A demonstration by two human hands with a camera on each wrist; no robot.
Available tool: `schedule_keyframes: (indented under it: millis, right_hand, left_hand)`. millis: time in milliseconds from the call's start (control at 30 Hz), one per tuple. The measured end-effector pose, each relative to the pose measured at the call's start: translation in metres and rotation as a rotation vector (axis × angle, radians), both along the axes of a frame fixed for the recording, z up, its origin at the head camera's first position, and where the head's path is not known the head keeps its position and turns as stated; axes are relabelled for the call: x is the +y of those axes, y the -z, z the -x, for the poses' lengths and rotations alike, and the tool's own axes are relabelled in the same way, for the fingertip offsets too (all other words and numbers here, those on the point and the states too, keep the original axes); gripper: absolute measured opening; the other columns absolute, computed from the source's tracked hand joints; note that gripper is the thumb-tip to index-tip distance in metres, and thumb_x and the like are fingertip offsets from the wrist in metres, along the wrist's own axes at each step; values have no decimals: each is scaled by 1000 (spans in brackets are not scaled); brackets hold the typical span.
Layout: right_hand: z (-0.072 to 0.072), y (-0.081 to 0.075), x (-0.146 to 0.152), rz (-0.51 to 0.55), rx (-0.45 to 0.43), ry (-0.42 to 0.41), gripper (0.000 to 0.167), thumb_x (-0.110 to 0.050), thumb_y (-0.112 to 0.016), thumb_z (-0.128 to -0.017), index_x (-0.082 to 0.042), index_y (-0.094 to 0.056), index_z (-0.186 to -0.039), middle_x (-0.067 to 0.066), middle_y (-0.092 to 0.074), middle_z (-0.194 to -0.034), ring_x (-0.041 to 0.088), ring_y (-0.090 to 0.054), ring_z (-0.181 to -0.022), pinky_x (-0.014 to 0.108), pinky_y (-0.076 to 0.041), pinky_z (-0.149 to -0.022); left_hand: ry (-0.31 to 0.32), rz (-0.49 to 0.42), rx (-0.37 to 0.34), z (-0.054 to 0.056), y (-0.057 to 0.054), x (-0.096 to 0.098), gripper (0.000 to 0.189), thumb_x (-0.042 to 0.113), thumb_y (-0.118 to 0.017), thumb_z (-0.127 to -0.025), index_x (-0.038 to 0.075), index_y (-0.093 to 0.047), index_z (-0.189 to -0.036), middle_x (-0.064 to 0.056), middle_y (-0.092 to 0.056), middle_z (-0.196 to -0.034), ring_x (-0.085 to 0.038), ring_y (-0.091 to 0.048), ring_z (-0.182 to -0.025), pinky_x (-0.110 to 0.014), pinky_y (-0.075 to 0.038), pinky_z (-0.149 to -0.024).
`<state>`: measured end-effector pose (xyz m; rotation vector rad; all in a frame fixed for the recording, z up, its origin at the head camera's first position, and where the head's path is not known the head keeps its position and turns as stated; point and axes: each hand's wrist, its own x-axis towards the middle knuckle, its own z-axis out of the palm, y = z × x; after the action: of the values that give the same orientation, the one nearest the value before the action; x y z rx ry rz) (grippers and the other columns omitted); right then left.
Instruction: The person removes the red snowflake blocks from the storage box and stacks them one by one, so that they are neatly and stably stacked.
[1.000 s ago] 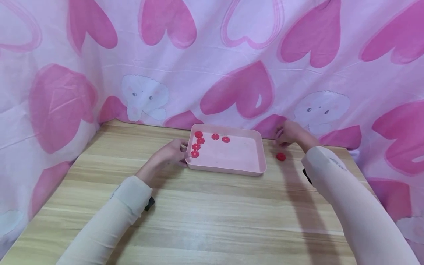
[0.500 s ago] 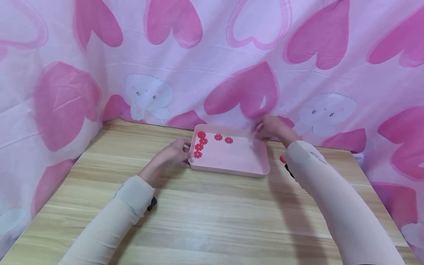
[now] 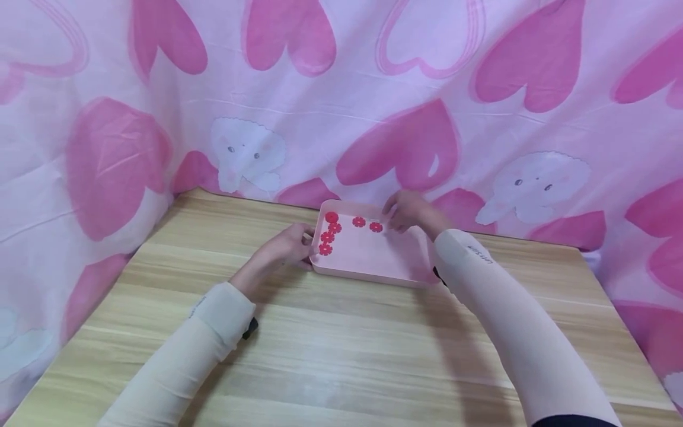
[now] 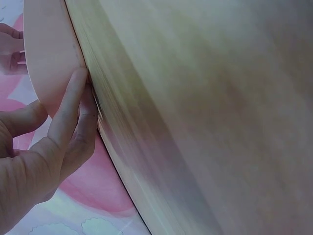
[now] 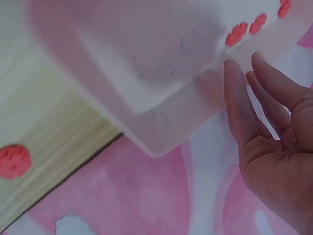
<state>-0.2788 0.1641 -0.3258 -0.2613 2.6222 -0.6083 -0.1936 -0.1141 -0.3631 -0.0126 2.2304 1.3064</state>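
Note:
A shallow pink tray (image 3: 368, 261) lies on the wooden table. My left hand (image 3: 290, 244) holds its left end; in the left wrist view the thumb (image 4: 29, 117) is at the rim and a fingertip presses the wall low down. Several red flower-shaped plastic discs (image 3: 327, 237) line the tray's left side, and others, such as this red disc (image 3: 376, 227), lie along its back wall. Over the back wall is my right hand (image 3: 408, 212), its fingers extended and spread apart. Nothing shows between those fingers (image 5: 237, 93) in the right wrist view.
Another red disc (image 5: 14, 161) lies on the table right of the tray; my right sleeve hides it in the head view. A pink heart-print cloth (image 3: 395, 142) hangs right behind the table's back edge.
My right hand has moved left from beside the loose disc to over the tray's back wall. My left hand has stayed on the tray. The head view has shifted slightly.

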Motion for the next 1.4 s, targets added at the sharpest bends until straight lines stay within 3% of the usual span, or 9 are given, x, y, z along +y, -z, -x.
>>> schedule_keyframes:
  millis: [300, 567, 700, 1033, 1400]
  right_hand:
    - [5, 19, -16, -34, 2, -63, 36, 1, -76, -95, 1, -74, -131, 23, -72, -132, 36, -69, -115, 41, -68, -98]
    - [5, 24, -22, -82, 68, -103, 16, -2, -81, -93, 0, -80, -108, 18, -76, -112, 26, -64, -91, 33, -67, -85]
    - [5, 24, -23, -82, 71, -107, 10, 0, -82, -91, -1, -77, -99, 15, -76, -103, 23, -62, -87, 29, -64, -78]
    - [9, 29, -15, -28, 21, -94, 16, 1, -86, -86, -1, -76, -98, 9, -73, -94, 21, -63, -88, 27, -60, -78]
    - [7, 25, -18, -29, 45, -114, 13, 3, -82, -89, -2, -77, -99, 14, -76, -103, 24, -64, -93, 33, -63, -87]
  left_hand:
    - [-5, -2, -12, 0, 0, 1, 53, -1, -58, -107, -3, -43, -158, -25, -64, -132, -28, -73, -104, -39, -69, -94]
    - [-25, -23, -19, 1, 1, -1, 53, -2, -55, -109, -3, -40, -159, -25, -61, -132, -31, -73, -107, -37, -70, -90]
    - [-34, -35, -18, 1, 1, -1, 53, -6, -52, -107, -4, -39, -159, -26, -60, -131, -31, -73, -105, -37, -70, -90]
    - [-33, -30, -13, 0, 0, 1, 54, -10, -52, -105, -5, -41, -157, -25, -60, -128, -30, -72, -103, -36, -70, -87]
    - [-32, -20, -18, 2, 0, 0, 53, -6, -52, -107, -5, -40, -158, -24, -60, -126, -29, -73, -100, -36, -70, -88]
